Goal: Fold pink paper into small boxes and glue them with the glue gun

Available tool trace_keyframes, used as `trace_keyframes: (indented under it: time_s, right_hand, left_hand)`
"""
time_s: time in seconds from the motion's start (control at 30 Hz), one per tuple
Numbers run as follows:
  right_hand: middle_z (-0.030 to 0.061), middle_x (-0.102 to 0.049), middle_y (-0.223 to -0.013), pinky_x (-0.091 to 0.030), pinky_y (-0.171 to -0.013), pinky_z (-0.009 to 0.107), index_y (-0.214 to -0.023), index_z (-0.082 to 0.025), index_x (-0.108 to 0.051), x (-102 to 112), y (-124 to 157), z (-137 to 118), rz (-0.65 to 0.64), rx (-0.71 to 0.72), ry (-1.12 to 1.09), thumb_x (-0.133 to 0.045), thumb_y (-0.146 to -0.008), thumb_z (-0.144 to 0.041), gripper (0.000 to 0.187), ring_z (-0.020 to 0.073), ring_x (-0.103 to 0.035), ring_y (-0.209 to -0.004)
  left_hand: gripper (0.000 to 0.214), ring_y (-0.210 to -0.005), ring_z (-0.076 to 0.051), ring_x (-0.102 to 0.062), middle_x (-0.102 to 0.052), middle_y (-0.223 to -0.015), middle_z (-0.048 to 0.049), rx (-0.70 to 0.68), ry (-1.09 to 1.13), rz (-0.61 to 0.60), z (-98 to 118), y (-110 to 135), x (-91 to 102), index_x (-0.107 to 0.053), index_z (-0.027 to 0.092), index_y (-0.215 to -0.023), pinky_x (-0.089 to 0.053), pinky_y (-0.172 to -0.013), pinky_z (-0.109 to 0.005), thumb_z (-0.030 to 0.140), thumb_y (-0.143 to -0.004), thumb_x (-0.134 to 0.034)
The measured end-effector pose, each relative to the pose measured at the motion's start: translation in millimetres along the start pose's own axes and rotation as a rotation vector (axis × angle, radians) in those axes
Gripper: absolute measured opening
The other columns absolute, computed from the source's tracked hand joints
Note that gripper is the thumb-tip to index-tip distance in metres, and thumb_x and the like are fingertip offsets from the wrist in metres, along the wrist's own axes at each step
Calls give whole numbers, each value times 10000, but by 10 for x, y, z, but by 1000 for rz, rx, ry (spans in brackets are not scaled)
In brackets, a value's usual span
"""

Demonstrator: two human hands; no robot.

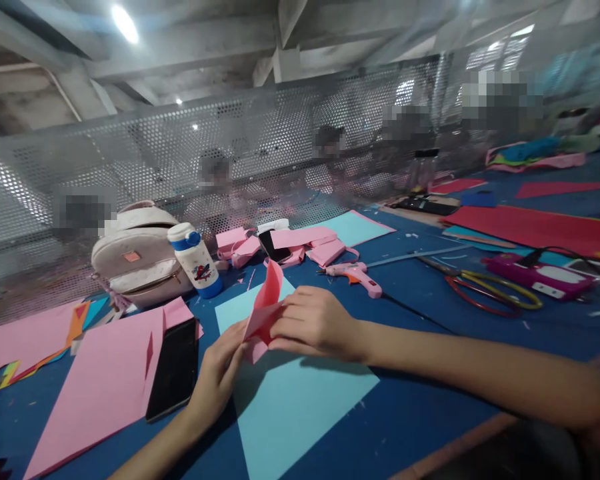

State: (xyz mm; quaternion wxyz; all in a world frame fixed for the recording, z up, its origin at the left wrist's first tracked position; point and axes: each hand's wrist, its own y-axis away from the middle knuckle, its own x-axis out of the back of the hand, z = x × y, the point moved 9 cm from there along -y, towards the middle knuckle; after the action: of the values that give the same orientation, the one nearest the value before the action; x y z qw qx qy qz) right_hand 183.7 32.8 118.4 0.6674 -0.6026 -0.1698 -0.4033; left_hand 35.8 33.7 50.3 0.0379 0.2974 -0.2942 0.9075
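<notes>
A folded piece of pink paper stands up above a light blue sheet on the blue table. My right hand is closed over the pink paper from the right, its fingers pinching a fold. From the lower left, my left hand holds the paper's lower edge with its fingertips. Part of the pink paper is hidden under both hands.
A black phone lies on a large pink sheet at left. Behind stand a water bottle, a pale backpack, pink paper pieces and a pink glue gun. Scissors and a magenta case lie right. People sit beyond a perforated screen.
</notes>
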Motion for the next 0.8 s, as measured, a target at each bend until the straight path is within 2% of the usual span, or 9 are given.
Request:
trace_keyframes:
  time_s: [0.17, 0.23, 0.3, 0.4, 0.57, 0.7, 0.8]
  right_hand:
    - [7, -724, -810, -322, -716, 314, -869, -220, -714, 4, -3, 150, -65, -2, 55, -553, -998, -369, 254, 169, -586, -833]
    - [11, -739, -870, -332, -744, 316, -921, -238, -728, 19, -29, 211, -63, 15, 82, -582, -983, -276, 163, 174, -589, -878]
    - [14, -751, -942, -347, -781, 326, -968, -247, -732, 41, -65, 270, -42, 23, 99, -586, -967, -189, 157, 179, -594, -921]
    - [28, -750, -1060, -373, -872, 359, -1038, -230, -724, 4, -102, 382, -54, -21, 54, -579, -970, -209, 162, 207, -593, -1032]
    - [35, -731, -1161, -371, -977, 400, -1092, -214, -713, -302, -12, 576, -179, -263, -260, -599, -968, -275, 179, 221, -581, -1164]
    - [4, -741, -1122, -349, -1004, 427, -997, -238, -742, -625, 199, 606, -257, -469, -498, -608, -958, -248, 139, 215, -603, -1129]
    - [17, -746, -1123, -276, -1087, 494, -1025, -250, -749, -745, 321, 585, -225, -505, -588, -607, -955, -259, 159, 236, -574, -1161]
  left_hand:
    - [336, -1209, -292, -628, -683, -1286, -99, 37, -12, 69, 24, -111, 45, -721, 207, -1196, -474, -1062, -398, 348, -986, -500]
    - [339, -1181, -291, -644, -702, -1251, -101, 21, -30, 88, 56, -206, 68, -728, 206, -1178, -487, -1043, -394, 370, -981, -506]
    - [343, -1171, -289, -648, -711, -1233, -99, -5, -63, 121, 96, -328, 113, -731, 206, -1168, -493, -1031, -391, 383, -979, -506]
    - [340, -1179, -279, -639, -708, -1239, -94, -52, -88, 168, 153, -517, 187, -724, 209, -1182, -478, -1044, -390, 366, -985, -496]
    - [326, -1175, -263, -636, -703, -1252, -77, -51, -71, 126, 40, -613, 119, -701, 233, -1226, -468, -1040, -384, 326, -993, -492]
    - [356, -1261, -248, -577, -642, -1352, -62, -24, -44, 49, -133, -455, -79, -620, 277, -1330, -430, -1080, -391, 293, -1001, -485]
    - [422, -1334, -232, -510, -573, -1433, -47, -34, -24, 28, -168, -344, -174, -517, 323, -1419, -379, -1131, -394, 262, -1002, -492]
